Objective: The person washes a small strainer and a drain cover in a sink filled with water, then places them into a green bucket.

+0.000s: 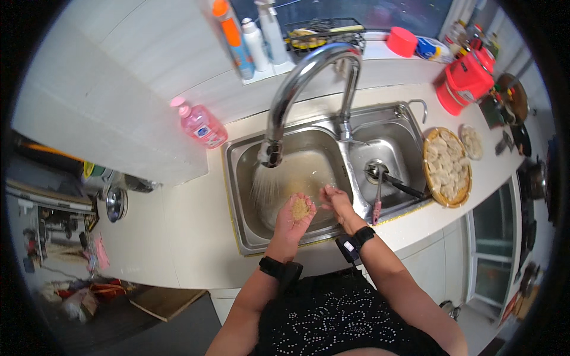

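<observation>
My left hand [295, 213] is cupped palm up over the large basin [244, 209] of a stainless steel double sink. A small heap of yellowish grains [301, 209] lies in its palm. Beside it, to the right, my right hand [337, 202] hovers over the same basin, wet, with bent fingers and nothing visible in them. From the chrome gooseneck faucet [278, 111], a spray of water [265, 184] falls at the basin's left side. Cloudy water [307, 164] covers the basin floor, with a tan patch beyond my left hand.
The small basin [403, 138] holds a black-handled utensil [403, 186] and a pink-handled one [377, 209]. To the right are a round tray of dumplings [468, 180] and a red thermos [465, 82]. A pink soap bottle [204, 126] stands left behind the sink.
</observation>
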The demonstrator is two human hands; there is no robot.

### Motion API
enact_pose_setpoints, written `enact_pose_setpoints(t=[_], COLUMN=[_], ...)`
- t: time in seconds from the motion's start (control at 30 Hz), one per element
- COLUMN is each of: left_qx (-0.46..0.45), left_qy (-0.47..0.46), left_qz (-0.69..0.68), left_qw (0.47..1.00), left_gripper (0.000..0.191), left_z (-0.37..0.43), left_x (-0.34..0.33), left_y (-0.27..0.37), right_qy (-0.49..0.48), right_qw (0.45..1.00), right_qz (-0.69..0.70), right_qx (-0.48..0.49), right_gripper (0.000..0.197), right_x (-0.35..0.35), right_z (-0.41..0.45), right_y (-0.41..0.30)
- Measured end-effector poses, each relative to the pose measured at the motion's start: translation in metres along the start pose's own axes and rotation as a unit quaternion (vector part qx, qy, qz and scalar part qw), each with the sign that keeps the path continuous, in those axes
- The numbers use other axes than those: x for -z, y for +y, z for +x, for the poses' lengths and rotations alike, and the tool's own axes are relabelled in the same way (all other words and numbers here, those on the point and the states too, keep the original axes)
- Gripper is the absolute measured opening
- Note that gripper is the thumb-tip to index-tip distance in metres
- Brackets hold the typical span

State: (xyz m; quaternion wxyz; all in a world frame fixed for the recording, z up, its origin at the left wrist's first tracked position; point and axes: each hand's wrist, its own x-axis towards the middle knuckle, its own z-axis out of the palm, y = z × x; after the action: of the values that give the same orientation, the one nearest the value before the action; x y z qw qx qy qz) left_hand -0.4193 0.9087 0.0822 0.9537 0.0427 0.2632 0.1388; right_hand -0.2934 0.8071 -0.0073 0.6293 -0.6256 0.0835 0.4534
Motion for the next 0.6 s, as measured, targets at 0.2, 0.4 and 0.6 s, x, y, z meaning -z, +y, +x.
enact_pose_setpoints(t=[0.2, 0.4, 0.6], left_qx=[0.069, 0.110, 0.170], left_qy=[-0.029, -0.021, -0.044], left_qz=[0.028, 0.016, 0.069], left_qw=[0.997, 0.994, 0.982], left_gripper=[0.017, 0.015, 0.014], left_z=[0.017, 0.032, 0.038], left_x=[-0.021, -0.024, -0.046], left_y=[-0.010, -0.029, -0.094], right_qy=[-0.150, -0.141, -0.049], right_qw=[0.911, 0.841, 0.808], right_qz=[0.375, 0.521, 0.579], right_qx=[-0.086, -0.019, 0.099], right_gripper=[0.044, 0.033, 0.027], right_x=[-0.008, -0.020, 0.028], right_z=[-0.022, -0.060, -0.085], right_y=[0.001, -0.011, -0.011])
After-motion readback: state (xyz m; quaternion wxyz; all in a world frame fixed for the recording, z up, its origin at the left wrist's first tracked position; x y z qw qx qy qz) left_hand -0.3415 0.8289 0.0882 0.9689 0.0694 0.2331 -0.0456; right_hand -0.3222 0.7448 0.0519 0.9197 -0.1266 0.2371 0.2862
